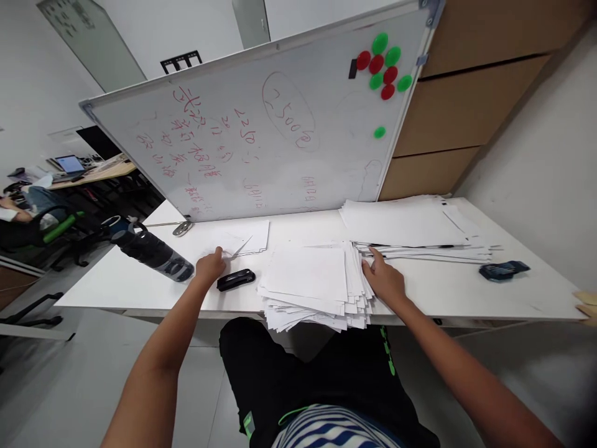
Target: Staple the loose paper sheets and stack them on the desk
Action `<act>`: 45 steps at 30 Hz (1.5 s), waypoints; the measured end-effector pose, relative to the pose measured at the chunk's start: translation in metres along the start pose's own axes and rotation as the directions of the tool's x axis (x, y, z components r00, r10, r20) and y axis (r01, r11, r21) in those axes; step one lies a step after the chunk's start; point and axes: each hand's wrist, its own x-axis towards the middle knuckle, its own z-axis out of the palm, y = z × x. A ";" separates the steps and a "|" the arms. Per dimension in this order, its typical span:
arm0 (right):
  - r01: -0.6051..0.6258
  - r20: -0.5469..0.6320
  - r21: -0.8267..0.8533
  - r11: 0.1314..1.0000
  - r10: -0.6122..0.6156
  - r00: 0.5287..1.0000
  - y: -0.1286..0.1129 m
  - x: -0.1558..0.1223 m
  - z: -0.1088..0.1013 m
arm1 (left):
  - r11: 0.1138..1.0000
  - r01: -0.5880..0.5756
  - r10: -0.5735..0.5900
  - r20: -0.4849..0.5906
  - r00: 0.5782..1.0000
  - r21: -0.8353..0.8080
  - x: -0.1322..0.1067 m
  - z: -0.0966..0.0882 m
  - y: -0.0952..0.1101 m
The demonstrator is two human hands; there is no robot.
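My left hand (209,266) rests on the white table (466,292), fingertips touching a few loose white sheets (247,239); a black stapler (236,279) lies just to its right. My right hand (385,277) lies at the right edge of a messy stack of white paper (310,283) in front of me, fingers on the sheet edges. A second, wider spread of paper (405,224) sits behind that hand. Neither hand has anything lifted.
A whiteboard (280,124) with red writing and red and green magnets leans at the table's back. A dark water bottle (152,252) lies on its side at left. A dark blue object (504,270) sits at right. A person sits at desks far left.
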 end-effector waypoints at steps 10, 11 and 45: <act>0.014 -0.003 -0.021 1.000 -0.014 1.000 -0.003 0.001 -0.001 | 0.998 -0.057 0.048 -0.317 0.947 -0.020 0.018 -0.037 -0.011; 0.011 -0.004 -0.024 1.000 -0.011 1.000 -0.002 0.001 -0.001 | 0.994 -0.107 0.092 -0.343 0.935 -0.023 0.021 -0.038 -0.006; -0.019 -0.017 0.011 1.000 0.020 1.000 -0.002 0.003 0.001 | 0.908 -0.338 0.336 -0.054 0.940 -0.246 0.065 -0.003 0.044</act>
